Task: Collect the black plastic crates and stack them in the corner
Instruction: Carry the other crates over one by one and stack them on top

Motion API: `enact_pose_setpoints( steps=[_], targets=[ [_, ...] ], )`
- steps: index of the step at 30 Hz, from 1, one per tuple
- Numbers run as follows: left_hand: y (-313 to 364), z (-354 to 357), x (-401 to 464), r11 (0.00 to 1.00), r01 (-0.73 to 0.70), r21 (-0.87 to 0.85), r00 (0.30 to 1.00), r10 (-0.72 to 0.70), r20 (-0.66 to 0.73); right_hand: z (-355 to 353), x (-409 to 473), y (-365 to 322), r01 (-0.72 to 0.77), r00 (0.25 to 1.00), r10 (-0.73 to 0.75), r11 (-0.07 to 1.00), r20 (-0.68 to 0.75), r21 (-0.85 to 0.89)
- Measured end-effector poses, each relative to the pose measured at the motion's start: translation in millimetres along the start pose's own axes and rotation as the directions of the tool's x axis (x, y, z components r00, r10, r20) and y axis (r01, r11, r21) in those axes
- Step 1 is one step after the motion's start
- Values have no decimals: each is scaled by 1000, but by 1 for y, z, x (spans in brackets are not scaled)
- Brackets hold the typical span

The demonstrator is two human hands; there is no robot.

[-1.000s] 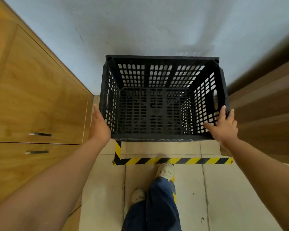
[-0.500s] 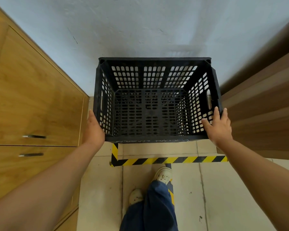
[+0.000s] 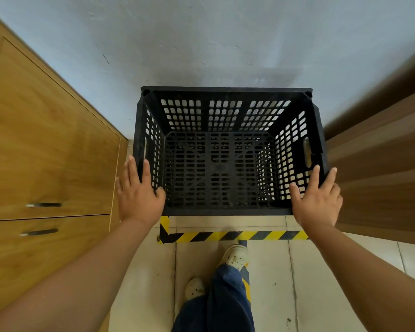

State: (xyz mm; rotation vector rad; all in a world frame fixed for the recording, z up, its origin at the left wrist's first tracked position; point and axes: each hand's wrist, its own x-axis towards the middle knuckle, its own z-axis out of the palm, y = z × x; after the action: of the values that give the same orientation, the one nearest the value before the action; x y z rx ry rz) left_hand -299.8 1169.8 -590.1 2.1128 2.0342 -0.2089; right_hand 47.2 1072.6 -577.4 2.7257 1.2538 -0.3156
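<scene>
Left edge: wooden cabinet (image 3: 46, 140) with two drawer fronts, each with a metal pull handle (image 3: 43, 205). Its side panel runs back to the pale wall (image 3: 201, 39).

My left hand (image 3: 139, 197) lies flat on the near-left corner of the black plastic crate (image 3: 216, 164). Fingers spread and straight, some over the rim, some down the outer left wall, thumb on the near rim. Palm open, not curled around anything. It touches the crate but doesn't clasp it.

The crate is centre frame, upright, open top facing me, empty inside. Perforated walls and base, a slot handle in each short side. Far wall is right against, or just off, the pale wall; can't tell which. It sits in the gap between the cabinet and the brown panelled wall (image 3: 381, 164) on the right. Whether there's another crate under it, can't tell from this angle.

Below the near rim: black-and-yellow hazard tape (image 3: 233, 236) on the tiled floor (image 3: 321, 283), one strip across and a short leg turning back under the crate's left corner. The crate's near edge overhangs inside that marked line.

Lower centre: my blue trouser leg (image 3: 221, 303) and two light shoes (image 3: 235, 256), the forward one touching the tape.

My right hand (image 3: 318, 202) mirrors the left: flat on the near-right corner, fingers spread and extended along the right rim, thumb pointing inward over the near wall. Open palm, contact only, no closed hold.

Right edge: brown panelled wall, close beside the crate.
</scene>
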Motion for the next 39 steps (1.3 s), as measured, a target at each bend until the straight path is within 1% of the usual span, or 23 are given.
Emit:
enact_pose_setpoints(
  steps=[7,9,13,15,18,21,25,28,34,39],
  targets=[
    [2,-5,1,1000,8,8,1000,-8,19,-3,2,-1,17,1000,-17,999,12,-37],
    [2,-6,1,999,-4,33,1000,3,13,-4,4,-1,22,1000,-22,999,15,-30],
    [1,-11,9,985,-99,141,995,94,46,-6,2,-1,29,999,-28,999,42,-27],
    [1,-15,21,975,-138,175,990,129,65,-10,4,0,41,998,-38,998,58,-53],
    [-1,-18,44,963,-198,182,980,188,68,-15,18,2,104,993,-99,992,61,-78],
    [3,-22,63,958,-220,187,975,210,70,-22,45,4,194,980,-190,978,66,-75],
    [7,-25,87,952,-241,190,970,233,64,-30,88,1,253,967,-251,959,38,-124],
    [8,-21,100,956,-237,176,972,233,43,-31,110,-1,313,950,-309,939,51,-143],
    [12,-19,102,924,-194,329,981,179,77,-29,118,-3,330,944,-325,939,60,-100],
    [11,-15,105,938,-229,260,970,241,-13,-26,126,0,320,947,-318,945,49,-66]
  ],
)
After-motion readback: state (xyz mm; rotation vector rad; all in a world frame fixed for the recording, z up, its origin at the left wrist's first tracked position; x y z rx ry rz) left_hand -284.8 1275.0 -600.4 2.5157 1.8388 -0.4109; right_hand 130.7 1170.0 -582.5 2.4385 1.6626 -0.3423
